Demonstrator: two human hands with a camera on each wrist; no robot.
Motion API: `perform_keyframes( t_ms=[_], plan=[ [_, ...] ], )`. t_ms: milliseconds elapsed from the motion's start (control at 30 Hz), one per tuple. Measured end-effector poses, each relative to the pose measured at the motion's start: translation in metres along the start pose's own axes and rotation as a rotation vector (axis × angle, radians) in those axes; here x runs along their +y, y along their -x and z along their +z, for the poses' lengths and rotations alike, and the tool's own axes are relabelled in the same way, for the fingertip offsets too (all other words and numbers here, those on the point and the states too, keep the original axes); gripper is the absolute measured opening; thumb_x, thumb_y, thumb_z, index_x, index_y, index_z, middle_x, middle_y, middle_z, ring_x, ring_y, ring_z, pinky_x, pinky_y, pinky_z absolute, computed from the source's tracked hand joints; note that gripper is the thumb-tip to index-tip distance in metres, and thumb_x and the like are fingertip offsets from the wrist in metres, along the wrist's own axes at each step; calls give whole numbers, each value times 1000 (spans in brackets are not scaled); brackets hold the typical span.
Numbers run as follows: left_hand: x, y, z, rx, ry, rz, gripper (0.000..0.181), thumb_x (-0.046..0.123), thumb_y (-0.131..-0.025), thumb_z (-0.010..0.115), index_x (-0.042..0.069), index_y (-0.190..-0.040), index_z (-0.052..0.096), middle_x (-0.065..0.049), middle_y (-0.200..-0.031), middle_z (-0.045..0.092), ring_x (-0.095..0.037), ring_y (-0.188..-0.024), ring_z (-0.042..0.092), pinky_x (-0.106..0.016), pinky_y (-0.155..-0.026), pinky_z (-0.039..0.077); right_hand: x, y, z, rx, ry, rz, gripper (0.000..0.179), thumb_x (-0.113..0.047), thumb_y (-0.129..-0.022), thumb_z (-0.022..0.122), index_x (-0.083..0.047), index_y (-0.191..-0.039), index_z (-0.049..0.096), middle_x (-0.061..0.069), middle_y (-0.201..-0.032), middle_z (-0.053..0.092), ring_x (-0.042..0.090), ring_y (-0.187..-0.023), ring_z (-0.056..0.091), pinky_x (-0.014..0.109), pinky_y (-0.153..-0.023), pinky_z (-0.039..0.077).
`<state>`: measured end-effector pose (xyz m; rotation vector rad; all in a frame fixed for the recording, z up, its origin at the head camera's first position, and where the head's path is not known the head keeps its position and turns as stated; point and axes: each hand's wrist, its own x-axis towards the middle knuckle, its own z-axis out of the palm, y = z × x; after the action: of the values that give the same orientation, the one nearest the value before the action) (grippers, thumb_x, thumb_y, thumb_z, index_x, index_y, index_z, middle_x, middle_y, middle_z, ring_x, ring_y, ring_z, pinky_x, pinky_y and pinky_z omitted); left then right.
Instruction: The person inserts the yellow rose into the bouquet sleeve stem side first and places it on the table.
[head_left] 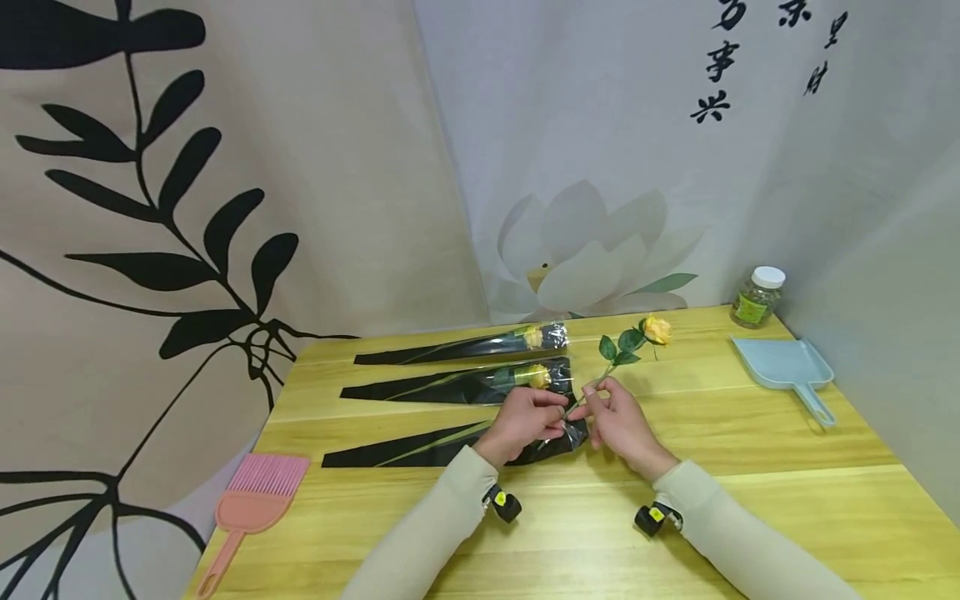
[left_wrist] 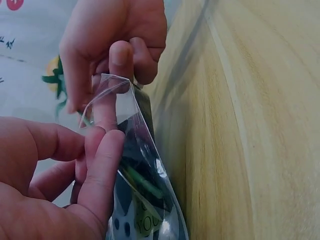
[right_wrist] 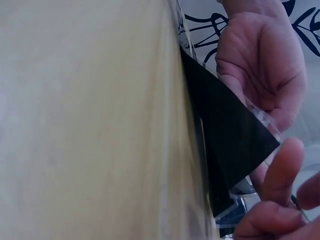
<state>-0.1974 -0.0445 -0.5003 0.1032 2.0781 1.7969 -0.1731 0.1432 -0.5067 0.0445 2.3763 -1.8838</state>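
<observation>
My left hand (head_left: 521, 423) pinches the mouth of the nearest flower sleeve (head_left: 427, 450), black on one side with clear film on the other. In my right hand (head_left: 621, 423) is the stem of an artificial yellow rose (head_left: 657, 330), its bloom and green leaves pointing away to the upper right. The lower stem slants into the sleeve's mouth between both hands. The left wrist view has a right-hand finger behind the clear film (left_wrist: 127, 102) and a green stem (left_wrist: 142, 182) inside it. A black corner (right_wrist: 225, 130) of the sleeve sticks up in the right wrist view.
Two more sleeves, a far one (head_left: 465, 346) and a middle one (head_left: 450, 387), lie behind with yellow roses inside. A pink brush (head_left: 258, 500) rests at left. At right are a blue dustpan (head_left: 783, 364) and a white-lidded jar (head_left: 757, 298). Printed curtains hang behind the wooden table (head_left: 720, 542).
</observation>
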Motion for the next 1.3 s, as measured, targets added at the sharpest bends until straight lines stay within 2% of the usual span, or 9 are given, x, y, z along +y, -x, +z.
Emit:
perform_keyframes(
  t_ms=[100,167,233,333,467,600,733,1000,1300],
  plan=[
    [-1,1,-1,6,-4,-4,22,4,-100,68,2,-120,79,-11,-101,76,-12,-76,72,-29,-74,67,-3,0,-2,28,37,-4,39,-30,-116,44,3,-128,61,17,-107,78,21,-54,60,30,-44,46],
    [-1,1,-1,10,-4,-1,23,4,-100,68,1,-120,79,-11,-104,76,-12,-76,72,-29,-75,67,-6,0,-4,56,33,-21,37,-27,-114,49,4,-124,66,19,-110,75,20,-59,61,29,-47,49],
    [-1,1,-2,11,1,1,23,4,-100,68,1,-120,79,-12,-105,76,-12,-75,72,-30,-76,67,-8,0,-5,78,11,-34,32,-22,-112,55,5,-125,64,22,-109,74,17,-59,60,28,-48,50],
    [-1,0,-3,5,9,4,24,4,-100,68,0,-121,78,-12,-105,77,-11,-75,71,-30,-76,67,-9,-1,-8,95,-39,-34,31,-18,-109,59,5,-129,55,23,-105,76,13,-55,58,26,-49,50],
    [0,0,-6,-4,12,-3,23,5,-101,67,2,-121,78,-10,-104,76,-11,-76,72,-29,-76,67,-10,-2,-11,105,-88,-7,29,-22,-112,55,-1,-129,46,19,-100,79,13,-50,58,25,-45,45],
    [1,2,-8,-9,10,-15,22,7,-102,67,5,-120,79,-9,-103,77,-11,-75,72,-30,-76,67,-10,-2,-14,124,-96,-5,27,-26,-112,55,-1,-122,51,16,-99,79,13,-52,60,27,-48,50],
    [1,3,-9,-15,6,-19,22,8,-102,68,6,-121,80,-9,-103,76,-12,-76,71,-32,-77,67,-10,-2,-16,149,-82,-12,25,-22,-109,60,2,-116,58,10,-96,78,11,-55,60,27,-53,54],
    [3,0,-8,-24,2,-2,24,9,-103,68,6,-124,79,-7,-109,77,-11,-79,72,-27,-76,66,-7,0,-17,112,-138,26,25,-17,-106,64,-1,-121,52,14,-100,80,10,-53,59,27,-51,53],
    [11,-1,-7,-28,15,29,24,9,-104,66,8,-125,78,-10,-111,76,-12,-82,74,-28,-78,66,-4,0,-8,93,-161,30,24,-16,-106,64,0,-117,51,8,-95,81,9,-54,58,24,-51,50]
  ],
)
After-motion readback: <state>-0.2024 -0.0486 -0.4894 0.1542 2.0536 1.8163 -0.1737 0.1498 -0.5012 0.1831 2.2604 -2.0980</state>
